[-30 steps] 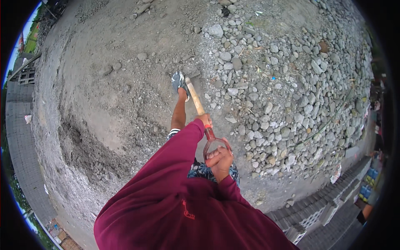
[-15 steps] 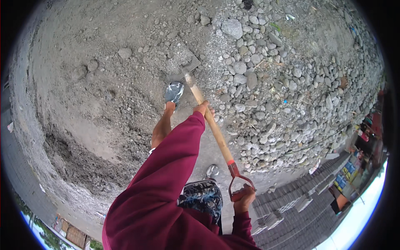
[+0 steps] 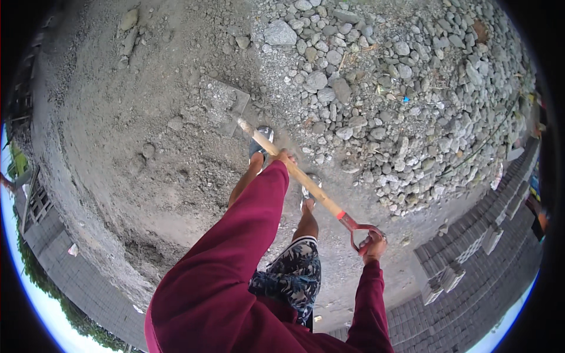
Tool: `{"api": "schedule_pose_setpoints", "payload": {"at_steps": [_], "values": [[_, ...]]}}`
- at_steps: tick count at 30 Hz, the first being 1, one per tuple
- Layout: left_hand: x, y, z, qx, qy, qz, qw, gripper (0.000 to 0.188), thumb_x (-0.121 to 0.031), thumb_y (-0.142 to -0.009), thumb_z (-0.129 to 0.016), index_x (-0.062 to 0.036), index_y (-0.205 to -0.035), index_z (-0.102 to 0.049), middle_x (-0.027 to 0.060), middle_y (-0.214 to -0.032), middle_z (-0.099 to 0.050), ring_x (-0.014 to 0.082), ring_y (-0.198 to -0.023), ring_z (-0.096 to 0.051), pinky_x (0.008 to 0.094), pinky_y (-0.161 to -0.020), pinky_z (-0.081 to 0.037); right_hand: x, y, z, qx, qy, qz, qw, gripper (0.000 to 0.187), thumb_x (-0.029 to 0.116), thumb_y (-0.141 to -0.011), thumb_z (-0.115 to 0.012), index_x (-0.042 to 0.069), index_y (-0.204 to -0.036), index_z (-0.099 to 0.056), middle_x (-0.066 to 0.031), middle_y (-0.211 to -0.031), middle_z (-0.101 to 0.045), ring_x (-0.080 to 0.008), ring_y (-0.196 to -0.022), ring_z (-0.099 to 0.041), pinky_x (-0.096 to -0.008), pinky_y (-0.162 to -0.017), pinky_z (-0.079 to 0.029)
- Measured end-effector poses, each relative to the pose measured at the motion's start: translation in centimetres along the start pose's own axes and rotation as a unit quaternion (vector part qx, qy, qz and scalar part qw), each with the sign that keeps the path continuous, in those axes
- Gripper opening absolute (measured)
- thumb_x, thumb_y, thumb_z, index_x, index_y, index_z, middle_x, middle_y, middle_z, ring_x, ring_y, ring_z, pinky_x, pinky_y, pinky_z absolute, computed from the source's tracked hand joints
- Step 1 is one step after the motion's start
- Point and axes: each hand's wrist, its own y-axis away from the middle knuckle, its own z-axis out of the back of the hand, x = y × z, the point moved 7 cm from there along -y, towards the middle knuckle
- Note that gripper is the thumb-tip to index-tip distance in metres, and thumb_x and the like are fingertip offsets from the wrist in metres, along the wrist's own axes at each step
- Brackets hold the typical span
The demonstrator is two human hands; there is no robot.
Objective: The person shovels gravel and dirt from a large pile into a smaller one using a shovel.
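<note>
A shovel (image 3: pixel 306 183) with a pale wooden shaft and a red D-shaped handle slants across the middle of the view. Around the lower part of its shaft my left hand (image 3: pixel 285 157) is wrapped. My right hand (image 3: pixel 373 246) grips the red handle at the near right end. Grey gravel (image 3: pixel 219 101) lies on the metal blade, which is just beyond my left shoe (image 3: pixel 262 141). Whether the blade touches the ground, I cannot tell. Behind the shaft shows part of my right shoe (image 3: pixel 311 187).
A spread of loose grey stones (image 3: pixel 406 141) covers the right side, with a large rock (image 3: pixel 280 33) at its far edge. Sandy dirt (image 3: pixel 100 135) stretches to the left. Stacked grey blocks (image 3: pixel 471 247) stand at the near right, and grey paving (image 3: pixel 82 282) lies at the near left.
The shovel blade has swung left with gravel on it, and the handle end has moved right and nearer its far side. My right foot has come forward; the view has turned.
</note>
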Motion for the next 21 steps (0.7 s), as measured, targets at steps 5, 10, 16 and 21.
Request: {"api": "schedule_pose_setpoints", "payload": {"at_steps": [5, 10, 16, 21], "values": [[-4.6, 8.2, 4.6, -0.069, -0.014, -0.081, 0.994, 0.017, -0.019, -0.089, -0.058, -0.0041, -0.089, -0.050, 0.0082, -0.065, -0.052, 0.0212, -0.051, -0.054, 0.0400, -0.050, -0.051, -5.3, 1.3, 0.4, 0.081, -0.047, -0.049, 0.994, 0.017, 0.010, -0.077, -0.056, -0.001, -0.090, -0.061, -0.0067, -0.056, -0.050, -0.0195, -0.040, -0.048, -0.0330, -0.036, -0.040], [-7.6, 18.4, 4.5, -0.087, -0.026, -0.159, 0.983, 0.019, -0.016, -0.087, -0.060, -0.0013, -0.088, -0.049, 0.0090, -0.065, -0.054, 0.0216, -0.051, -0.055, 0.0385, -0.044, -0.050, -4.7, 3.8, 2.3, 0.156, -0.071, -0.024, 0.985, 0.020, 0.011, -0.076, -0.057, -0.002, -0.091, -0.059, -0.0071, -0.057, -0.050, -0.0204, -0.040, -0.049, -0.0341, -0.035, -0.042], [-4.8, 23.0, 6.1, -0.114, -0.009, -0.170, 0.979, 0.021, -0.017, -0.087, -0.060, -0.0007, -0.094, -0.048, 0.0101, -0.066, -0.055, 0.0232, -0.047, -0.054, 0.0403, -0.043, -0.051, -3.8, 6.3, 8.2, 0.163, -0.074, -0.021, 0.984, 0.025, 0.015, -0.073, -0.056, -0.001, -0.092, -0.060, -0.0067, -0.056, -0.048, -0.0208, -0.038, -0.047, -0.0336, -0.035, -0.041], [5.9, 25.1, 5.8, -0.024, -0.040, -0.037, 0.998, 0.022, -0.022, -0.087, -0.060, -0.0026, -0.092, -0.049, 0.0118, -0.070, -0.055, 0.0254, -0.050, -0.055, 0.0433, -0.046, -0.052, -5.8, 12.7, 19.8, 0.058, -0.138, -0.032, 0.988, 0.015, 0.009, -0.074, -0.056, 0.000, -0.085, -0.061, -0.0056, -0.054, -0.048, -0.0190, -0.040, -0.048, -0.0323, -0.035, -0.040]]}}
